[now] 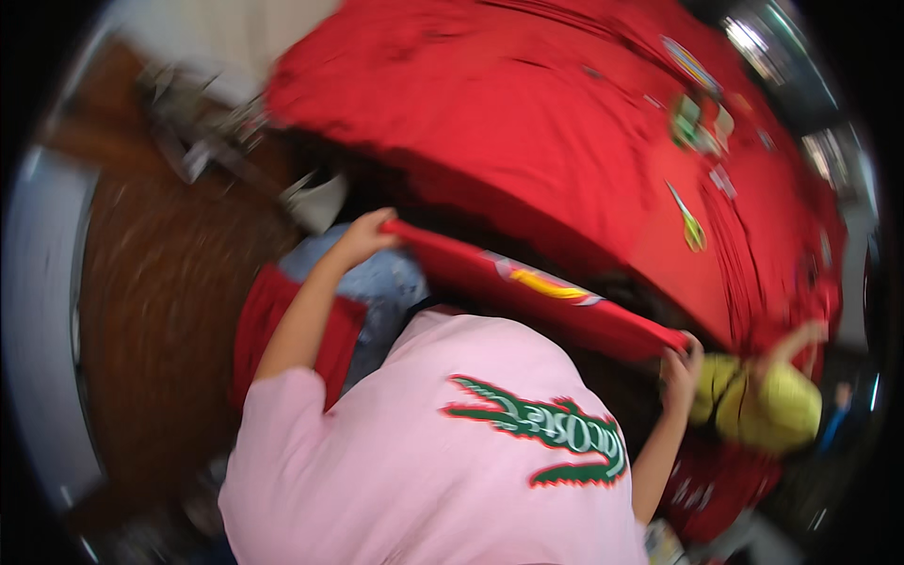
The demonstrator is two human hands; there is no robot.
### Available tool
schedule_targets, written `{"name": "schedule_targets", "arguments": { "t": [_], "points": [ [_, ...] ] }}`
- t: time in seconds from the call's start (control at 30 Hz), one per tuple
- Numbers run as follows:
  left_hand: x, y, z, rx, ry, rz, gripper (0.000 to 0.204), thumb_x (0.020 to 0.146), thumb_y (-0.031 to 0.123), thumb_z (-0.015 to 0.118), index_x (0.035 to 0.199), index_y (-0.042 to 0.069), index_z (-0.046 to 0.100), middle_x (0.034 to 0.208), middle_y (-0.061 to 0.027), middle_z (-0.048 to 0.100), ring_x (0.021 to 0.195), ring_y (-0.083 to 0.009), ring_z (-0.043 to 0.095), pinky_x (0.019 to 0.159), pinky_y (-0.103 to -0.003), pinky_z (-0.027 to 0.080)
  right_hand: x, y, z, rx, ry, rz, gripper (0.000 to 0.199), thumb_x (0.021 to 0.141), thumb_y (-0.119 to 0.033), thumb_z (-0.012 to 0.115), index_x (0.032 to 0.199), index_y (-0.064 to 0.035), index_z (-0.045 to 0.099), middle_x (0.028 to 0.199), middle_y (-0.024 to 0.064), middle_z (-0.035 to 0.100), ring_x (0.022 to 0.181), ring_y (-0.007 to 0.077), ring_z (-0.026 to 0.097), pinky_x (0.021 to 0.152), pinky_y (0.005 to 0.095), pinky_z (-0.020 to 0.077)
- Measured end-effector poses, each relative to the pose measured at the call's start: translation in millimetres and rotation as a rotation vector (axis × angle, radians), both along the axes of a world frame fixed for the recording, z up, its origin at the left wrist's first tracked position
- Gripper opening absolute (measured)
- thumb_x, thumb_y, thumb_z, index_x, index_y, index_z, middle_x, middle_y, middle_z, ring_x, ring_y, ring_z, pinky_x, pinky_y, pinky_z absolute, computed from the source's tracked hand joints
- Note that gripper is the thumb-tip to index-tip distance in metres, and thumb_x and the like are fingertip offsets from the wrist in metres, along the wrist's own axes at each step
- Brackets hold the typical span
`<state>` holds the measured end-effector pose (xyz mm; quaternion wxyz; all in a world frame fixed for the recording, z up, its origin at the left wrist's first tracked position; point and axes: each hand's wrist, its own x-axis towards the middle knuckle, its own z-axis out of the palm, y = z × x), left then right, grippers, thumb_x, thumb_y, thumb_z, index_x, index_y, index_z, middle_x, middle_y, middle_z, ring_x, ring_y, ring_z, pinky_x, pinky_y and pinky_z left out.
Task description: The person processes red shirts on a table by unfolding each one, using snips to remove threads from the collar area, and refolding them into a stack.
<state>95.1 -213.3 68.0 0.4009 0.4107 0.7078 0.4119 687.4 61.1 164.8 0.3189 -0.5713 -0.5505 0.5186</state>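
Between my two hands a red cloth [452, 256] with a yellow and white printed patch is stretched out in front of my body. My left hand [365, 237] pinches its left corner, while my right hand [681, 367] grips the corner at the other end. The cloth hangs just short of a wide table [452, 113] heaped with red fabric. Scissors [692, 229] with yellow-green handles lie on that fabric, beyond my right hand. The lower part of the cloth is dark and hard to make out.
Small green and pale items [702, 124] sit on the table's right side. A person in yellow [767, 400] works at the right, one arm over the fabric. More red cloth [299, 315] lies by my left arm. A white object [315, 200] stands near the table's left edge.
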Motion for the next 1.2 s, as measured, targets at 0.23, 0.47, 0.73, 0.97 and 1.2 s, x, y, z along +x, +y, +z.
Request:
{"name": "schedule_targets", "arguments": {
  "t": [0.23, 0.47, 0.73, 0.97, 1.2],
  "points": [
    [41.1, -9.6, -3.8, 0.108, 0.331, 0.234, 0.024, 0.079, 0.019, 0.082, 0.093, 0.005, 0.068, 0.098, -0.0097, 0.067, 0.095, -0.0212, 0.065, 0.084, -0.033, 0.050, -33.3, 42.1, 44.9, 0.184, 0.132, 0.050, 0.047, 0.102, -0.013, 0.064, 0.147, -0.0090, 0.050, 0.071, -0.0082, 0.040, 0.055, 0.0011, 0.029, 0.053, 0.0182, 0.0307],
    [118.4, -134.9, 19.0, 0.171, -0.266, 0.435, 0.024, 0.085, 0.002, 0.074, 0.105, 0.007, 0.062, 0.102, -0.0024, 0.067, 0.098, -0.0124, 0.065, 0.091, -0.029, 0.050, -118.2, 73.3, 149.1, 0.581, 0.109, 0.160, 0.033, 0.102, -0.016, 0.064, 0.133, -0.0055, 0.059, 0.106, 0.0040, 0.057, 0.084, 0.0118, 0.049, 0.073, 0.0278, 0.0426],
    [87.4, -245.1, 85.6, 0.546, 0.081, 1.289, 0.032, 0.098, 0.008, 0.065, 0.128, 0.007, 0.055, 0.117, -0.0015, 0.061, 0.101, -0.0096, 0.056, 0.094, -0.026, 0.048, -349.8, 61.6, 158.0, 0.359, 0.248, 0.815, 0.035, 0.106, -0.017, 0.056, 0.138, -0.0053, 0.058, 0.140, 0.0053, 0.057, 0.132, 0.0182, 0.052, 0.098, 0.0325, 0.0485],
    [110.9, -440.9, 264.1, 0.220, 1.064, 1.671, 0.016, 0.098, 0.017, 0.069, 0.111, 0.007, 0.073, 0.106, -0.0041, 0.074, 0.100, -0.0129, 0.067, 0.092, -0.028, 0.051, -498.9, -84.7, 153.9, 1.242, 0.439, 1.178, 0.035, 0.094, 0.011, 0.057, 0.124, -0.0022, 0.070, 0.139, 0.0019, 0.060, 0.081, 0.0063, 0.053, 0.068, 0.0230, 0.0450],
    [213.1, -560.4, 181.8, 0.101, 0.676, 1.778, 0.020, 0.103, 0.013, 0.063, 0.117, 0.001, 0.069, 0.118, -0.0082, 0.072, 0.112, -0.0136, 0.064, 0.101, -0.029, 0.047, -542.2, -238.7, 49.9, -0.130, 0.435, 1.415, 0.017, 0.102, -0.007, 0.058, 0.101, -0.0122, 0.075, 0.094, -0.0079, 0.058, 0.070, 0.0020, 0.042, 0.057, 0.0217, 0.0322]
  ]
}}
